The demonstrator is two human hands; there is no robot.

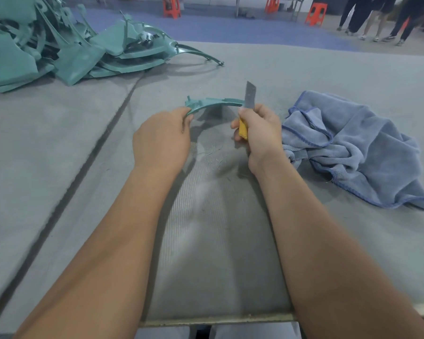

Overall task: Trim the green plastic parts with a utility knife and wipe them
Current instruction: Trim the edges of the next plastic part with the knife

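While held up over the grey table mat (59, 148): one curved green plastic strip (214, 104), near centre, left end pinched in left hand (160, 140), right end touching blade. One yellow-handled utility knife (247, 108), fingers of right hand (261, 135) curled tight round handle, blade upright. One crumpled blue cloth (353, 148) just right of that hand. Far left, heaped pile of green plastic parts (66, 47), too tangled to count, cut off by frame edge. Fine shavings (213, 157) scattered between wrists. Four orange stools (316, 14) far back; standing legs, blurred.
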